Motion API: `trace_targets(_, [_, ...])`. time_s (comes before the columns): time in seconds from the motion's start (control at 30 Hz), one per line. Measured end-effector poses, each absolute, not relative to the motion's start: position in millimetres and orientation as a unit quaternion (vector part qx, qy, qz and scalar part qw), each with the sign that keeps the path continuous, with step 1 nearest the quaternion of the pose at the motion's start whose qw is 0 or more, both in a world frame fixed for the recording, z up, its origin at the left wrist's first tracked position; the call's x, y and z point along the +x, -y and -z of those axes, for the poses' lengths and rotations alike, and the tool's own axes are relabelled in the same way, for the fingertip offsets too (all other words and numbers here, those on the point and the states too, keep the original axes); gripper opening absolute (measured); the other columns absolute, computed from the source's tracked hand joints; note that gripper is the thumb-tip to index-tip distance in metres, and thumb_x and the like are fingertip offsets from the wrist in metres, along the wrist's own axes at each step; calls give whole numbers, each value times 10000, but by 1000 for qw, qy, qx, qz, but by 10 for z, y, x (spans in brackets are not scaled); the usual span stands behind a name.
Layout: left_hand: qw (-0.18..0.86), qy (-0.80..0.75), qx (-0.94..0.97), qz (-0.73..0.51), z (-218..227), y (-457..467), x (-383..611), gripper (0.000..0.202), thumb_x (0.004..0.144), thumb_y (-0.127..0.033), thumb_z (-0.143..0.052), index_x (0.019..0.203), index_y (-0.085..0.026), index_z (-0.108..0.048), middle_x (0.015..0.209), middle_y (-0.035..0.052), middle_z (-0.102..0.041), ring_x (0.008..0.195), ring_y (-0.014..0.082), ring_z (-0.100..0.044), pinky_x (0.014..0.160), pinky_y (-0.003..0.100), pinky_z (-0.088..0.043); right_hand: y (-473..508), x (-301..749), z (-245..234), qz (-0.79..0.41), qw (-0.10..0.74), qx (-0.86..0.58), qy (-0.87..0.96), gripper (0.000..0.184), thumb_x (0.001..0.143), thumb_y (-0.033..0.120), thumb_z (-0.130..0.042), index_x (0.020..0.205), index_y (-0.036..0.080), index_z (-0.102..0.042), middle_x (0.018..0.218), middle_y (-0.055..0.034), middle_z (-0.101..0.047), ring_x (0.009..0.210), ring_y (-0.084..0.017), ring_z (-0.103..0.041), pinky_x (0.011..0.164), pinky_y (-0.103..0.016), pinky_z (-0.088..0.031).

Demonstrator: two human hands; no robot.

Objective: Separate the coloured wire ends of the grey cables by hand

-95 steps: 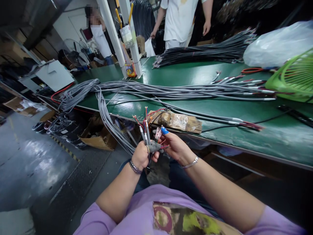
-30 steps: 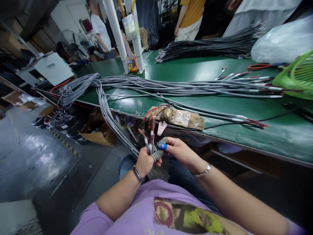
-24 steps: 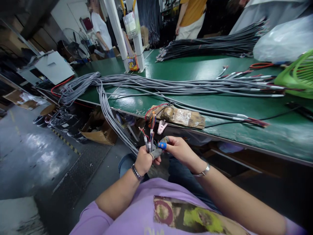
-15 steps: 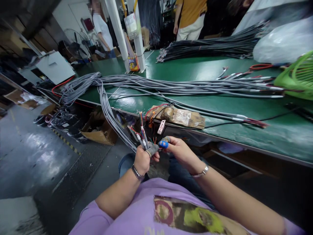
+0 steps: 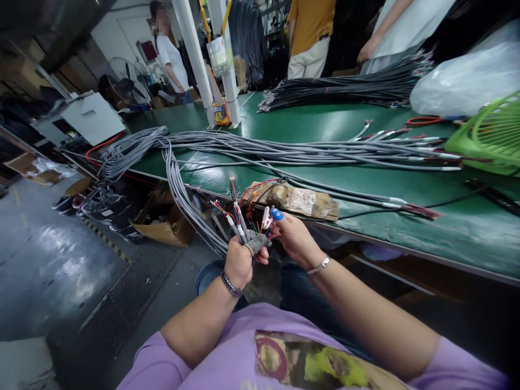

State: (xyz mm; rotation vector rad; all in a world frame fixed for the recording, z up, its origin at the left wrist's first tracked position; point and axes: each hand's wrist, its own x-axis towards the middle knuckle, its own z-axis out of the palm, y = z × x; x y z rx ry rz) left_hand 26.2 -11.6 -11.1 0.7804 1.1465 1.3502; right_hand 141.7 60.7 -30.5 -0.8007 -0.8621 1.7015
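My left hand (image 5: pixel 239 260) is closed around several grey cables (image 5: pixel 179 187). Their stripped ends, with white sleeves (image 5: pixel 230 223) and thin coloured wires (image 5: pixel 233 192), stick up above the fist. A grey cover is on its thumb. Just to the right, my right hand (image 5: pixel 296 238) has its thumb stretched up, tipped with a blue finger cover (image 5: pixel 277 214). Thin reddish wires (image 5: pixel 275 234) reach from the left hand to its edge. Its other fingers are partly hidden, and I see nothing gripped there. A small pale pink piece (image 5: pixel 266 218) is beside the blue thumb tip, at the bench edge.
Along the green bench (image 5: pixel 317 122) lies a long bundle of grey cables (image 5: pixel 284 147). A taped wooden block (image 5: pixel 298 199) sits at its front edge. Farther back are black cables (image 5: pixel 337 91), a plastic bag (image 5: pixel 467 81) and a green basket (image 5: pixel 487 135). Other people stand behind the bench.
My right hand has moved away from the left fingertips, slightly up, with its thumb now raised. The left hand keeps its hold. Behind the bench a person's arm has come into view.
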Motion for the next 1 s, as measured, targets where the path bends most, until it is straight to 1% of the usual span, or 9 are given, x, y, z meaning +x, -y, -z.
trace_targets(0.1, [566, -495, 330, -571, 125, 81, 262, 336, 632, -424, -747, 610, -145, -561, 464, -11, -572, 370, 82, -491, 368, 194, -374, -560, 1392, 375, -641, 556, -364, 385, 434, 705, 619, -656, 632, 194, -602, 554, 17, -531, 479, -90, -402, 468, -234, -340])
trace_targets(0.2, [569, -498, 327, -566, 141, 61, 269, 349, 617, -438, -751, 605, -144, -563, 460, -11, -567, 369, 83, -487, 375, 201, -392, -551, 1373, 385, -694, 521, -337, 365, 484, 713, 674, -603, 675, 192, -631, 576, 4, -554, 504, -106, -445, 489, -246, -368])
trace_targets(0.33, [572, -502, 327, -561, 154, 52, 290, 354, 615, -440, -747, 582, -142, -557, 452, -10, -563, 360, 80, -482, 370, 197, -385, -591, 1333, 328, -779, 484, -285, 278, 461, 685, 634, -669, 697, 174, -638, 625, -21, -613, 552, -132, -517, 536, -271, -426])
trace_targets(0.5, [571, -511, 331, -551, 196, 53, 292, 343, 621, -434, -744, 597, -145, -561, 449, -13, -563, 347, 79, -472, 361, 197, -373, -619, 1296, 304, -786, 500, -282, 230, 402, 673, 562, -726, 680, 177, -611, 602, -11, -617, 529, -135, -520, 514, -273, -424])
trace_targets(0.63, [563, -511, 342, -552, 208, 80, 278, 346, 645, -432, -730, 576, -147, -548, 453, -10, -563, 350, 77, -477, 358, 192, -358, -599, 1325, 336, -798, 489, -274, 222, 393, 719, 581, -674, 723, 193, -614, 614, 2, -610, 536, -128, -520, 498, -253, -419])
trace_targets(0.77, [557, -507, 340, -563, 194, 136, 271, 355, 643, -434, -734, 558, -151, -538, 448, -13, -558, 351, 78, -472, 361, 197, -374, -575, 1397, 360, -823, 448, -269, 222, 416, 774, 617, -582, 757, 203, -612, 687, -12, -631, 568, -127, -542, 518, -248, -442])
trace_targets(0.87, [550, -505, 333, -576, 187, 176, 275, 353, 636, -438, -741, 571, -150, -546, 448, -14, -558, 362, 81, -478, 367, 199, -387, -568, 1422, 333, -833, 430, -260, 230, 344, 778, 537, -628, 785, 192, -627, 710, -14, -642, 579, -120, -542, 542, -250, -452])
trace_targets(0.93, [540, -504, 322, -592, 176, 187, 280, 353, 638, -438, -743, 581, -151, -546, 452, -20, -557, 365, 78, -479, 369, 195, -389, -565, 1418, 304, -825, 442, -257, 242, 254, 757, 428, -690, 789, 181, -641, 673, 3, -626, 556, -102, -520, 534, -233, -441])
trace_targets(1.0, [530, -500, 312, -609, 159, 181, 286, 343, 651, -425, -737, 583, -151, -543, 456, -25, -556, 363, 70, -474, 369, 187, -386, -560, 1404, 285, -813, 458, -261, 246, 209, 732, 364, -722, 772, 173, -648, 639, 16, -606, 547, -90, -508, 533, -218, -438])
